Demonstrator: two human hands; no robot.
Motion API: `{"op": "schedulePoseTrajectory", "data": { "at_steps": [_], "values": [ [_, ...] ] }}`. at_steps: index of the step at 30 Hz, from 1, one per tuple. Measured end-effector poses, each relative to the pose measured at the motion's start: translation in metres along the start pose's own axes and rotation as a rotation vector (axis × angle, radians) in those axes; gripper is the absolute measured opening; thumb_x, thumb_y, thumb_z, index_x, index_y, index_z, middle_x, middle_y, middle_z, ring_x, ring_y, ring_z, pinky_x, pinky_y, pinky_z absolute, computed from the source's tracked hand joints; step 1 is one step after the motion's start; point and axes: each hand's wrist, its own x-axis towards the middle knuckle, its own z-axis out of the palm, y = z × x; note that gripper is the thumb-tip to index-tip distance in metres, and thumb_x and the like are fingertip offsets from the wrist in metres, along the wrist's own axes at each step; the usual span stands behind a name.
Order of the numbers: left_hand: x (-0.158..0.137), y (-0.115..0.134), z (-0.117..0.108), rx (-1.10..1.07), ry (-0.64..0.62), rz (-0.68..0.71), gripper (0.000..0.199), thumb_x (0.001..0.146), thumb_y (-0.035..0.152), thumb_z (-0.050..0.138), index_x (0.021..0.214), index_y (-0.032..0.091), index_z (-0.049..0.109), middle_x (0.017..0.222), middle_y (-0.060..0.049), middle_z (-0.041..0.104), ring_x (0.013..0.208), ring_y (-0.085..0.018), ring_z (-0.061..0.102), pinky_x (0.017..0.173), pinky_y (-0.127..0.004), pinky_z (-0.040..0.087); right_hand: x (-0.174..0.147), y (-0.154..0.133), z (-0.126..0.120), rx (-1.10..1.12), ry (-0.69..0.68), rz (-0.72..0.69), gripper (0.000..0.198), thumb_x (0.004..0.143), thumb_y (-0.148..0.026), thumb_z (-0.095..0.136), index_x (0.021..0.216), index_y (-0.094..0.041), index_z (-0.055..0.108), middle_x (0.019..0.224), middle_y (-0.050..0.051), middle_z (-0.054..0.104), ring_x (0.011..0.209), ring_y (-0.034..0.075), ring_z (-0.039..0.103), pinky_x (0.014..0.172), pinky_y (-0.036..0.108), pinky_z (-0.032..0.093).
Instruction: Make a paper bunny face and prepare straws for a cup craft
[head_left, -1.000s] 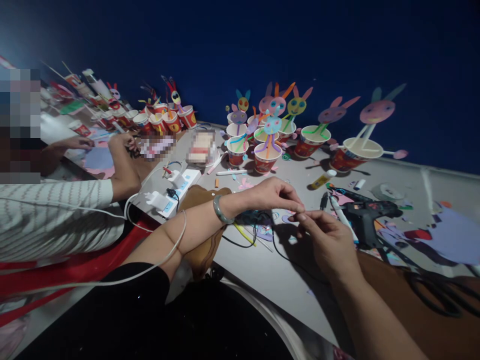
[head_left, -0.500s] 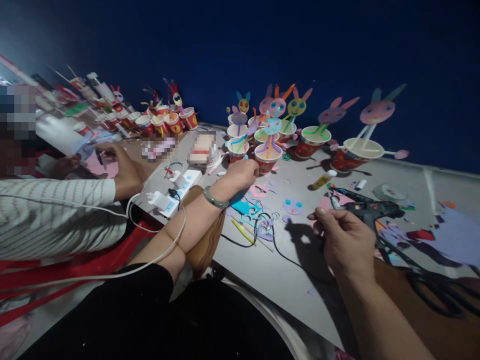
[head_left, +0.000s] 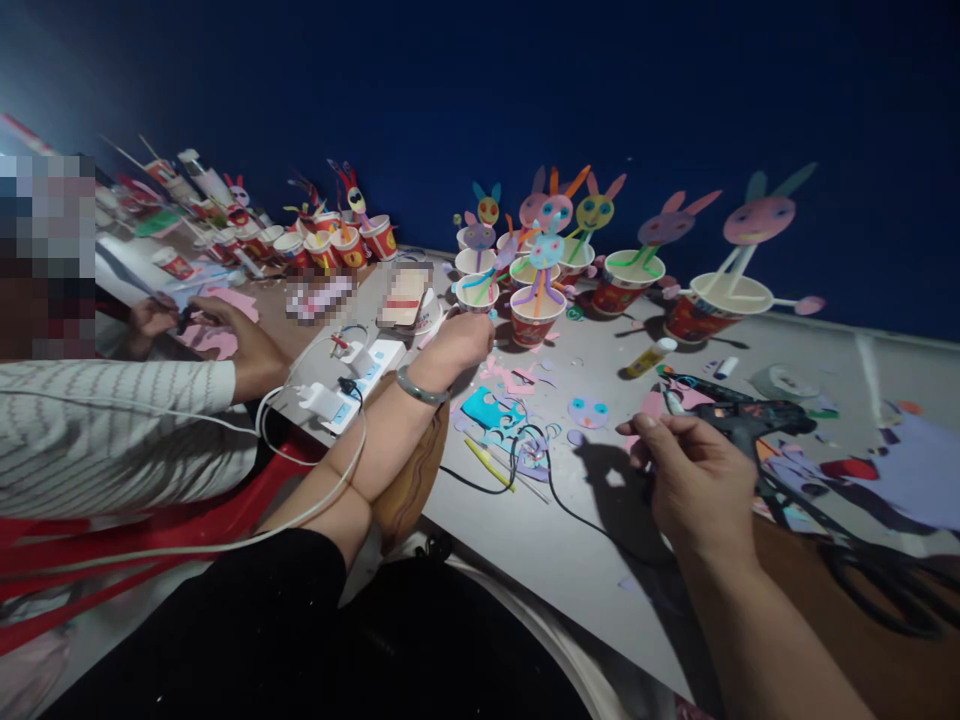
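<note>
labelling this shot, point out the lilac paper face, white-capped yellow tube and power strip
Lilac paper face point(head_left: 589, 412), head view: between its blue eyes.
White-capped yellow tube point(head_left: 646, 363), head view: its yellow body.
Power strip point(head_left: 374, 370), head view: its white top.

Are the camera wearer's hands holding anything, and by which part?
I can't tell: the left hand hides its grip, and the right hand looks curled, with nothing clearly visible.

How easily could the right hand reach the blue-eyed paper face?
Probably yes: the right hand is close to the blue-eyed paper face, and nothing visible stands between them.
</note>
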Motion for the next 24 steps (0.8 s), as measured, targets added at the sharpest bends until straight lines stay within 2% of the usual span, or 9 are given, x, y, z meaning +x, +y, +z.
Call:
{"op": "schedulePoseTrajectory", "data": {
  "at_steps": [6, 12, 16, 21, 24],
  "values": [
    [0.009, 0.002, 0.012, -0.081, -0.138, 0.200, 0.028, 0.071, 0.009, 0.065, 0.094, 0.017, 0.079, 0.093, -0.007, 0.075, 0.085, -0.018, 0.065, 0.076, -0.029, 0.046, 0.001, 0.003, 0.000, -0.013, -0.001, -0.001, 0.033, 0.070, -0.046, 0.084, 0.070, -0.018, 0.066, 0.068, 0.004, 0.069, 0.048, 0.009, 0.047, 0.046, 0.025, 0.037],
    [0.005, 0.012, 0.016, -0.131, -0.172, 0.342, 0.017, 0.072, 0.018, 0.068, 0.087, 0.015, 0.077, 0.081, -0.006, 0.070, 0.074, -0.016, 0.058, 0.068, -0.030, 0.040, 0.003, 0.009, 0.000, 0.002, -0.014, 0.010, 0.034, 0.069, -0.046, 0.086, 0.069, -0.018, 0.065, 0.066, 0.004, 0.069, 0.048, 0.010, 0.049, 0.047, 0.026, 0.037],
    [0.002, 0.015, 0.014, -0.113, -0.181, 0.339, 0.019, 0.070, 0.017, 0.070, 0.088, 0.015, 0.074, 0.087, -0.007, 0.069, 0.080, -0.018, 0.059, 0.070, -0.030, 0.040, 0.002, 0.009, 0.000, -0.022, -0.020, 0.009, 0.031, 0.072, -0.044, 0.084, 0.070, -0.018, 0.067, 0.063, 0.003, 0.068, 0.048, 0.010, 0.049, 0.048, 0.026, 0.037],
    [0.004, 0.011, 0.014, -0.100, -0.088, 0.230, 0.026, 0.074, 0.008, 0.060, 0.095, 0.016, 0.073, 0.099, -0.010, 0.071, 0.091, -0.021, 0.062, 0.075, -0.031, 0.042, 0.002, 0.008, 0.000, -0.012, -0.012, 0.006, 0.030, 0.071, -0.042, 0.084, 0.070, -0.018, 0.067, 0.064, 0.003, 0.068, 0.048, 0.010, 0.049, 0.048, 0.026, 0.038],
    [0.006, 0.011, 0.018, -0.069, -0.102, 0.242, 0.026, 0.075, 0.011, 0.062, 0.099, 0.016, 0.073, 0.102, -0.010, 0.071, 0.094, -0.022, 0.064, 0.075, -0.031, 0.043, 0.002, 0.010, 0.000, 0.012, -0.021, 0.005, 0.030, 0.070, -0.042, 0.085, 0.070, -0.018, 0.066, 0.066, 0.003, 0.069, 0.048, 0.010, 0.049, 0.048, 0.025, 0.038]
  ]
}}
